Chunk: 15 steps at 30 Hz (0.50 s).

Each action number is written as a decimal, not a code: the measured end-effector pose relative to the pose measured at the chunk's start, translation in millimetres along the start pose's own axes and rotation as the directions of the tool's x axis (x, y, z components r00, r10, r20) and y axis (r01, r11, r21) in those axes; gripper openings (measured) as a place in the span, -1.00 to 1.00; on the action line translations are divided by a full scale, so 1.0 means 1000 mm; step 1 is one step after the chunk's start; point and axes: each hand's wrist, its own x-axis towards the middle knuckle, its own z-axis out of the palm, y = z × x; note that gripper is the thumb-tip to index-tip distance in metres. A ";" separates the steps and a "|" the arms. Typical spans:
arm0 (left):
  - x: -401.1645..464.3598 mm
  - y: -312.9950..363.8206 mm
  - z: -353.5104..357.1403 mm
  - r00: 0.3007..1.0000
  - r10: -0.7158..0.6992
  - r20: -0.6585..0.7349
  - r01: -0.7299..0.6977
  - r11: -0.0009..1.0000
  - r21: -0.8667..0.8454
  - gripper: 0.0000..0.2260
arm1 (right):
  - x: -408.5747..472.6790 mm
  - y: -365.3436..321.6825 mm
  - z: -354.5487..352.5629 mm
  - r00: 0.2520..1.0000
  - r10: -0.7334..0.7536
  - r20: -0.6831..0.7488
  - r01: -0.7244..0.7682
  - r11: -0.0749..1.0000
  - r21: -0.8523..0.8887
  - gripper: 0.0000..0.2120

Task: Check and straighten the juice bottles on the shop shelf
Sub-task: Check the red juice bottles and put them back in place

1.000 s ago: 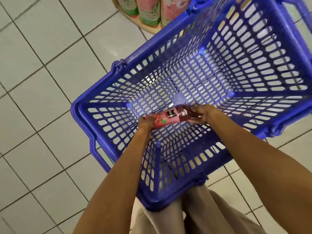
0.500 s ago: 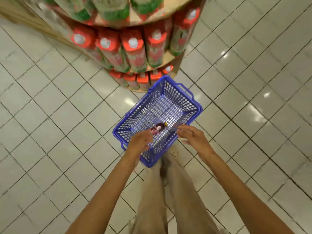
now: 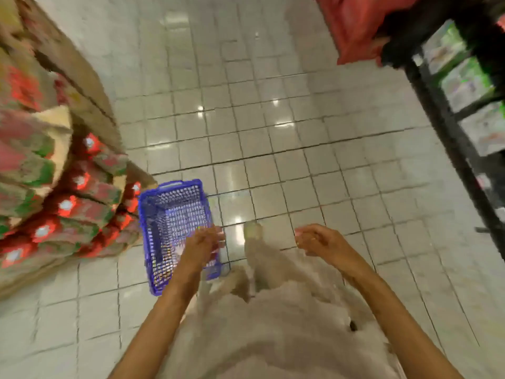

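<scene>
Juice bottles (image 3: 68,206) with red caps stand in tiers on a round wooden shelf (image 3: 62,116) at the left; the picture is blurred by motion. A blue plastic basket (image 3: 164,214) sits on the floor beside the shelf's base. My left hand (image 3: 202,242) hovers above the basket's right side, fingers loosely bent, holding nothing. My right hand (image 3: 317,239) hangs over the floor tiles to the right, fingers loosely curled and empty. The pink bottle inside the basket is hidden behind my left hand or lost in blur.
Pale floor tiles (image 3: 273,132) stretch ahead. A dark rack (image 3: 451,124) with green-and-white packs runs along the right side. A red mass (image 3: 360,26) fills the top right. My beige trousers (image 3: 273,324) and one foot show below the hands.
Both hands let go of the pink bottle in the basket and lifted away. The view rose and swung right, so the shelf and basket now sit at the left.
</scene>
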 end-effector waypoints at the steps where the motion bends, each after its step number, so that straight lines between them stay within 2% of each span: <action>1: 0.000 0.002 0.021 0.995 -0.040 0.093 0.032 0.996 0.089 -0.75 | -0.021 0.026 -0.016 0.994 0.062 -0.088 -0.059 0.997 0.046 -0.85; 3: -0.003 0.008 0.066 0.964 -0.096 0.248 0.033 0.968 0.248 -0.78 | -0.062 0.078 -0.043 0.959 0.180 -0.220 -0.147 0.976 0.161 -0.85; 5: -0.009 0.013 0.120 0.926 -0.114 0.361 -0.031 0.927 0.373 -0.80 | -0.105 0.128 -0.065 0.904 0.274 -0.328 -0.172 0.936 0.308 -0.83; 9: -0.027 0.011 0.245 0.815 -0.149 0.560 -0.224 0.811 0.541 -0.75 | -0.164 0.196 -0.107 0.796 0.417 -0.440 -0.067 0.782 0.620 -0.79; 12: -0.044 -0.003 0.341 0.723 -0.219 0.655 -0.325 0.729 0.603 -0.76 | -0.191 0.222 -0.153 0.719 0.453 -0.527 0.024 0.742 0.670 -0.79; 15: -0.054 -0.018 0.422 0.683 -0.315 0.659 -0.345 0.656 0.671 -0.76 | -0.213 0.242 -0.211 0.672 0.464 -0.576 0.084 0.726 0.683 -0.77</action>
